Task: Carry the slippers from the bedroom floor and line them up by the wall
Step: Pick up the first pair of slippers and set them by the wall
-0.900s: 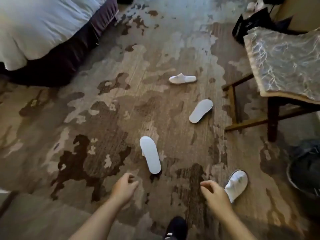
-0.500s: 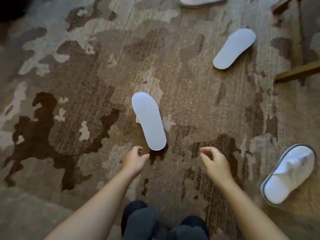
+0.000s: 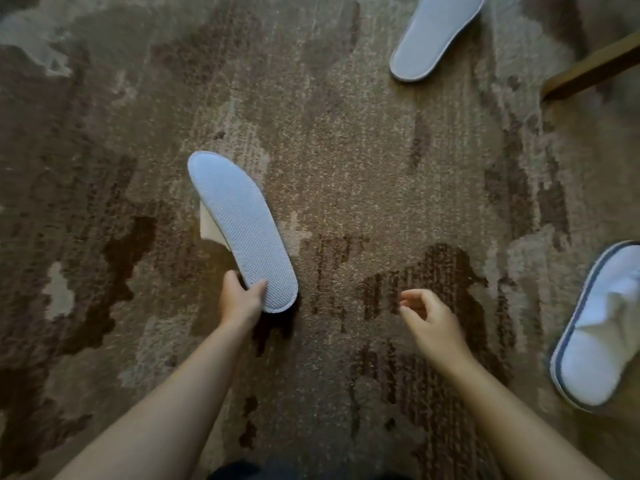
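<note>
Three white slippers lie on the patterned brown carpet. The nearest slipper is sole-up in the middle-left, and my left hand pinches its heel end, thumb on the sole and fingers underneath. A second sole-up slipper lies at the top right, partly cut off by the frame. The third slipper sits upright at the right edge, its strap facing up. My right hand hovers over the carpet between the nearest and the right-hand slipper, fingers loosely curled and holding nothing.
A wooden furniture rail crosses the top right corner just above the carpet. Dark clothing on my legs shows at the bottom edge. The carpet fills the rest of the view.
The camera has dropped closer to the floor. My left hand has reached forward and closed on the heel of the nearest slipper. My right hand has stayed near the same spot, still holding nothing.
</note>
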Action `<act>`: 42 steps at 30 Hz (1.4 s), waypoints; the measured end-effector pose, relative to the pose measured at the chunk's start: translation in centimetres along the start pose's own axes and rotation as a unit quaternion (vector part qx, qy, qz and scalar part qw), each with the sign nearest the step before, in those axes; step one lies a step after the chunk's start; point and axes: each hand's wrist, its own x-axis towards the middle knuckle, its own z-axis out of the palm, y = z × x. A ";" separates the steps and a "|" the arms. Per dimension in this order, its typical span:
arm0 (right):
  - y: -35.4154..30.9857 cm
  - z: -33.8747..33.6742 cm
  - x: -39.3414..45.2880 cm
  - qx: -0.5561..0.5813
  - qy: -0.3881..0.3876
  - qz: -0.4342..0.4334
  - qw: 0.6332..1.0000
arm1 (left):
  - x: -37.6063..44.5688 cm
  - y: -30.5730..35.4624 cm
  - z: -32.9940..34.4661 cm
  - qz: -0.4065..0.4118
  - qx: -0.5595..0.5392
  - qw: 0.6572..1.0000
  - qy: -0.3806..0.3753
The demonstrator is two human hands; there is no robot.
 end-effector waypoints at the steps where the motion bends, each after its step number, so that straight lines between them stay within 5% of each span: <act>1: 0.4 -0.6 -0.4 0.005 0.013 0.009 1.000 | -0.7 0.5 0.5 0.018 -0.002 1.000 -0.008; 6: 5.3 -5.7 -1.9 0.062 0.162 0.100 0.980 | -4.5 3.1 6.0 0.113 0.036 0.982 -0.148; 11: 12.4 -11.6 -3.2 0.085 0.340 0.234 0.907 | -9.2 5.3 13.7 0.168 0.101 0.937 -0.289; 15: 16.3 -12.5 -2.8 0.133 0.369 0.309 0.866 | -11.5 5.6 17.9 0.197 0.133 0.917 -0.321; 25: 15.9 -11.7 -1.9 0.181 0.399 0.306 0.846 | -11.5 5.7 17.9 0.195 0.139 0.910 -0.339; 31: 8.6 -13.5 -5.8 0.211 0.388 0.245 0.863 | -14.8 10.4 11.7 0.204 0.120 0.922 -0.305; 42: -19.4 -28.5 -28.8 0.317 0.338 0.138 0.875 | -34.0 31.0 -10.8 0.270 0.126 0.923 -0.245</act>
